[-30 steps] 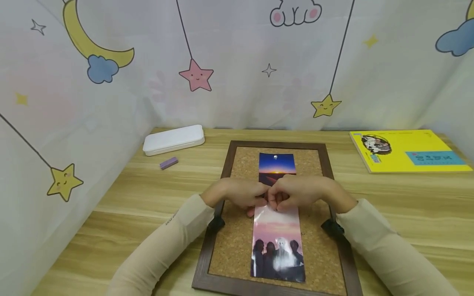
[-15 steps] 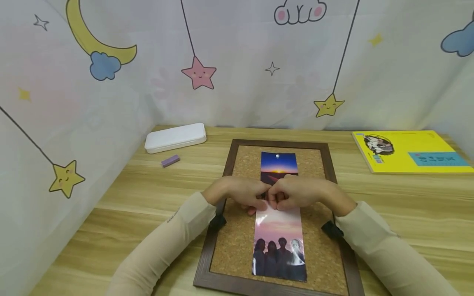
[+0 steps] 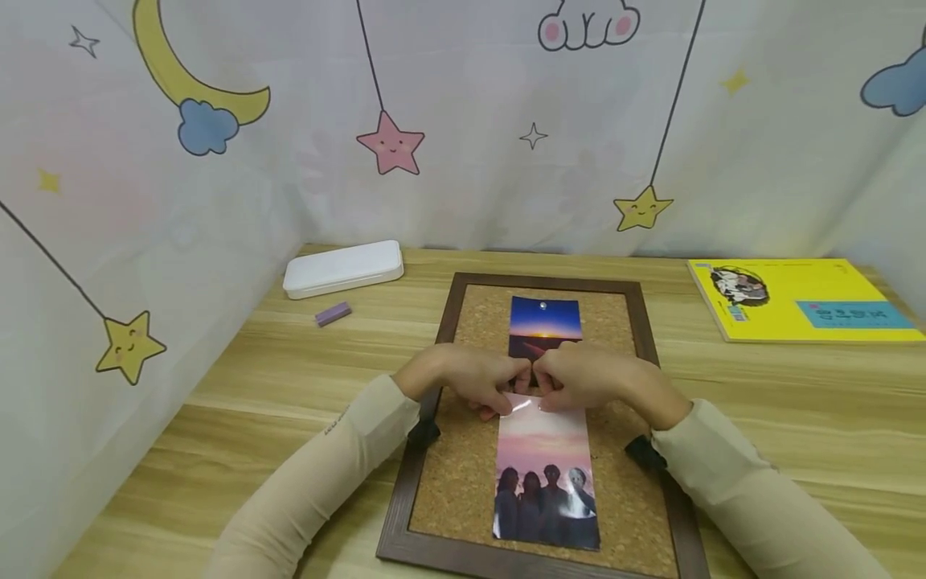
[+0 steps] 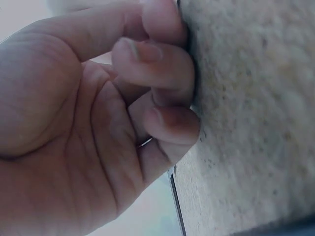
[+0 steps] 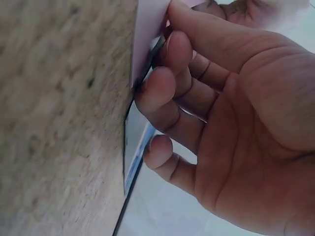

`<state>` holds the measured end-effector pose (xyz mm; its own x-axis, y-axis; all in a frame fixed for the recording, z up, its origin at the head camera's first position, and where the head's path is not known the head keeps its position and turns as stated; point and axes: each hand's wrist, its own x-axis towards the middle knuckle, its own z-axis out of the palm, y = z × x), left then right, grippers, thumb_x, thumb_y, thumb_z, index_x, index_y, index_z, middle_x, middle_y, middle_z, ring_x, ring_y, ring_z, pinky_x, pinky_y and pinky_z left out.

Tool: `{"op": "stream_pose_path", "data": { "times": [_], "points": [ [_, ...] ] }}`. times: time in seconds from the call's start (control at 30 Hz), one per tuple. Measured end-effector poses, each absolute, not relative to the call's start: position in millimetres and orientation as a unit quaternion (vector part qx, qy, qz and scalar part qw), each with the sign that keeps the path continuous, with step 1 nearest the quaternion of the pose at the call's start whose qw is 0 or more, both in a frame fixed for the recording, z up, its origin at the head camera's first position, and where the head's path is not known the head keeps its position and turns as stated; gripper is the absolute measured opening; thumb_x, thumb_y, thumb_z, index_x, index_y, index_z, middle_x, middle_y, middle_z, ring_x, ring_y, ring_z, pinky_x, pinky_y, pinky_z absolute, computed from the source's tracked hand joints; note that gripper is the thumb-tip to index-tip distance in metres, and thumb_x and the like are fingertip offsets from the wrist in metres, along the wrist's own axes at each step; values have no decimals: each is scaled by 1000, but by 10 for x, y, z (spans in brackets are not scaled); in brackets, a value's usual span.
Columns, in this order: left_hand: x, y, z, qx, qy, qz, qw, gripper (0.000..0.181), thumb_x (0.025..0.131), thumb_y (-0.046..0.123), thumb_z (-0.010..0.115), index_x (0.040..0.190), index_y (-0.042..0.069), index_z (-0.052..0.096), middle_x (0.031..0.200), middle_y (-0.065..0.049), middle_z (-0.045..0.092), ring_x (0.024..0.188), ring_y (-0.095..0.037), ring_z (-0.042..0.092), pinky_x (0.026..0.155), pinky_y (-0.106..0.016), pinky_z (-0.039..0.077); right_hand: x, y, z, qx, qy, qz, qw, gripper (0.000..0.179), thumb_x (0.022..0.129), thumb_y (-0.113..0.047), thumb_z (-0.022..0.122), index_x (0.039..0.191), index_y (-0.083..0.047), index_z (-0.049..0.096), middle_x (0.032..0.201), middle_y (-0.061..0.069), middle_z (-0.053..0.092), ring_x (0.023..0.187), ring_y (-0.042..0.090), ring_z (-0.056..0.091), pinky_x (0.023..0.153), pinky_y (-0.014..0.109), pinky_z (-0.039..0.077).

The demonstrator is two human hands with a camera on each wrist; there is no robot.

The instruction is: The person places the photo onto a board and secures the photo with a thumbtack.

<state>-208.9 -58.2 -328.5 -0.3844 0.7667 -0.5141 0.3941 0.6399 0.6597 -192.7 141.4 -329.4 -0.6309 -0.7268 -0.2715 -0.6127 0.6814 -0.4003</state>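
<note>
A framed cork board (image 3: 456, 482) lies on the table. A sunset photo (image 3: 545, 318) lies on its upper part, with a clear-headed push pin (image 3: 543, 305) at its top edge. Below it is a pink-sky photo (image 3: 546, 450) with silhouetted people. My left hand (image 3: 477, 379) pinches the pink photo's top edge near its left corner; in the left wrist view its other fingers curl down against the cork. At the right part of the same edge, my right hand (image 3: 589, 376) pinches the photo between thumb and finger. Both hands cover the sunset photo's lower end.
At the back left stand a white case (image 3: 343, 269) and a small purple block (image 3: 333, 314). A yellow book (image 3: 796, 297) lies at the back right. Dark straps (image 3: 646, 452) hang at the wrists. A printed curtain (image 3: 463, 201) closes off the table's back.
My two hands have parted slightly along the pink photo's top edge, which now shows between them. The glare on the photo has shifted; the head view has tilted a little.
</note>
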Motion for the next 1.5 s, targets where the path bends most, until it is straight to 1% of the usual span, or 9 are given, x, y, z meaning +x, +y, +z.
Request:
{"op": "stream_pose_path", "data": {
  "times": [0.27,0.57,0.77,0.93,1.07,1.17,1.23,1.4,1.5],
  "points": [
    [-2084,-575,-3279,368,799,217,424,15,100,3,58,108,8,45,63,-5,59,51,-13,50,48,-23,38,-1929,1426,-3307,-367,886,-144,243,22,94,-15,68,76,-17,56,64,-8,50,54,6,44,54,23,35],
    [-2066,-597,-3266,377,802,217,410,16,99,3,61,106,7,48,62,-4,60,47,-13,52,47,-23,42,-1918,1439,-3295,-385,879,-132,249,22,93,-13,68,75,-17,56,62,-9,48,54,5,42,54,23,33],
    [-2068,-643,-3256,391,806,197,399,26,96,7,67,114,8,48,65,-1,61,50,-12,55,50,-22,44,-1921,1474,-3235,-395,871,-134,257,18,89,-7,68,76,-15,59,64,-10,47,56,5,42,54,23,34],
    [-2085,-693,-3227,395,809,201,385,28,97,11,67,117,8,48,70,-3,62,53,-16,58,54,-25,47,-1951,1536,-3173,-400,862,-155,269,17,90,-6,68,78,-15,61,66,-8,49,58,6,44,55,23,36],
    [-2108,-714,-3194,413,807,213,364,21,98,13,66,113,9,52,74,-6,65,55,-19,60,57,-28,50,-1979,1591,-3114,-403,857,-171,271,15,91,-6,68,80,-15,62,67,-8,52,58,5,45,56,23,37],
    [-2136,-720,-3170,443,806,208,333,12,99,14,65,105,12,55,77,-5,65,58,-17,61,60,-27,50,-1989,1629,-3062,-404,857,-179,266,13,92,-8,68,81,-15,63,68,-8,53,58,5,46,56,23,39],
    [-2152,-721,-3152,467,805,202,304,8,99,15,64,100,13,56,79,-1,63,63,-13,59,63,-25,48,-1989,1653,-3025,-403,857,-187,263,12,92,-8,67,82,-15,63,68,-8,54,59,5,47,56,24,40],
    [-2181,-749,-3096,503,809,196,234,12,100,17,63,92,15,54,80,6,56,70,-7,52,66,-23,41,-1986,1731,-2930,-397,857,-204,259,10,95,-7,62,86,-11,64,71,-6,56,60,6,48,57,25,42],
    [-2191,-798,-3052,492,822,194,213,13,99,19,64,92,15,53,80,6,56,69,-7,52,66,-24,43,-2001,1792,-2881,-393,863,-201,246,10,96,-7,60,88,-10,65,72,-5,57,61,7,48,58,26,43]
  ]
}}
